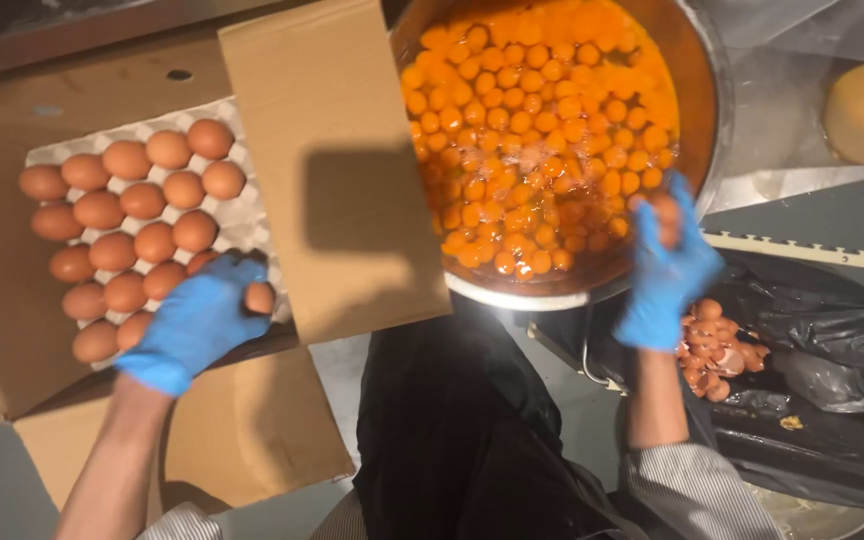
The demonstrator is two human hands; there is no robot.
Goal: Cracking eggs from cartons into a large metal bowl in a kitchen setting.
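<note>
While the left hand (197, 325) curls its blue-gloved fingers around a brown egg (260, 297) at the near corner of the egg tray (242, 225), the right hand (664, 262) grips another egg (664, 215) just over the rim of the steel bowl (704, 90). That second egg sits pinched between thumb and fingertips, directly beside the mass of yolks (542, 140) filling the bowl.

A hard squeeze from the right fingers could send shell fragments into the yolks, since the egg hangs right above them. On the left, the egg shows only at the fingertips, so a loose grasp could let it roll off onto the cardboard box (332, 170) or knock the neighbouring eggs (117, 205) lying just beyond the knuckles.

Both forearms reach forward from striped sleeves. The left wrist bends inward, palm down over the tray. The right wrist is raised, fingers pointing up and away. Below the right palm, broken shells (717, 350) lie in a black bag (832, 330).
</note>
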